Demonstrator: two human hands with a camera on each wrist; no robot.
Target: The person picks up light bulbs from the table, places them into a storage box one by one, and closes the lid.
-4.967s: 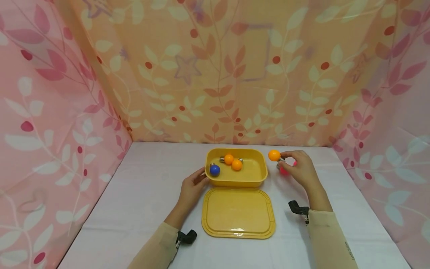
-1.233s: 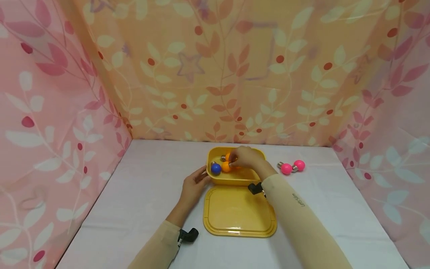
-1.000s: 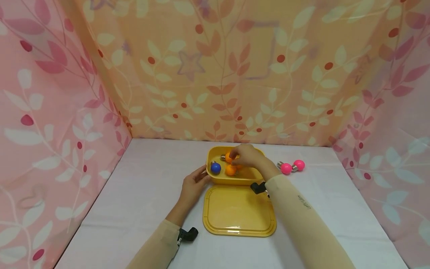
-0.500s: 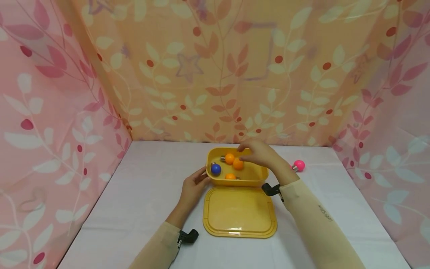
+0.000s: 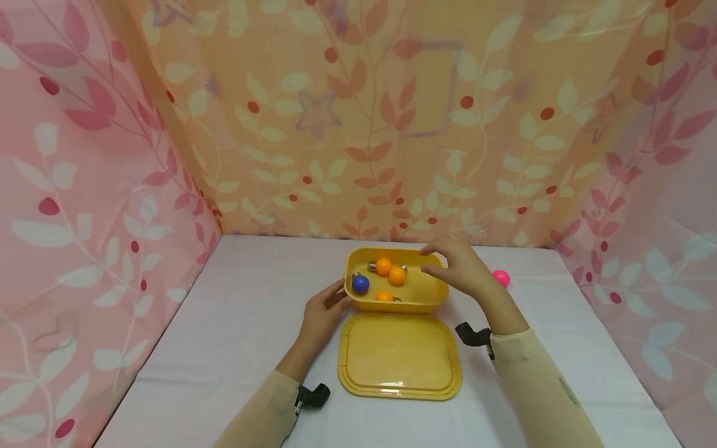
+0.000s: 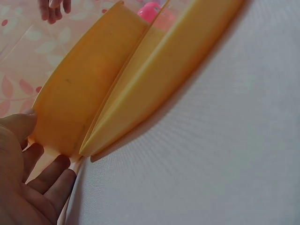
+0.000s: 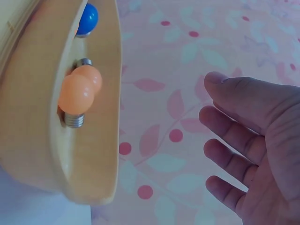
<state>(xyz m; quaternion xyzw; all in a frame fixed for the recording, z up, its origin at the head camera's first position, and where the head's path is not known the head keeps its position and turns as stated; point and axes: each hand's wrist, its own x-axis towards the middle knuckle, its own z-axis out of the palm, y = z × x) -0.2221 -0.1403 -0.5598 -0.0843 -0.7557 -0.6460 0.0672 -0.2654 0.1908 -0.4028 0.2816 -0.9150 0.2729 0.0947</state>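
A yellow box [image 5: 426,307] holds three orange light bulbs and one blue light bulb [image 5: 361,284]. Two orange bulbs [image 5: 397,275] lie together near its middle; a third orange bulb [image 5: 384,297] is partly hidden by the front wall. My left hand [image 5: 319,314] holds the box at its left end, thumb and fingertips against the wall [image 6: 79,103]. Over the box's right rim hovers my right hand [image 5: 462,270], fingers apart and nothing between them, as the right wrist view [image 7: 253,140] also shows. One pink bulb [image 5: 501,279] shows behind the right wrist.
In front of the box lies its flat yellow lid [image 5: 400,356]. A white cloth [image 5: 235,298] covers the table. Patterned fabric [image 5: 313,124] closes off the back and both sides. Another pink bulb on the right is hidden by the right arm.
My right hand carried an orange bulb from the right into the box and let go of it near the front wall. It then moved right, over the rim. The left hand stayed put.
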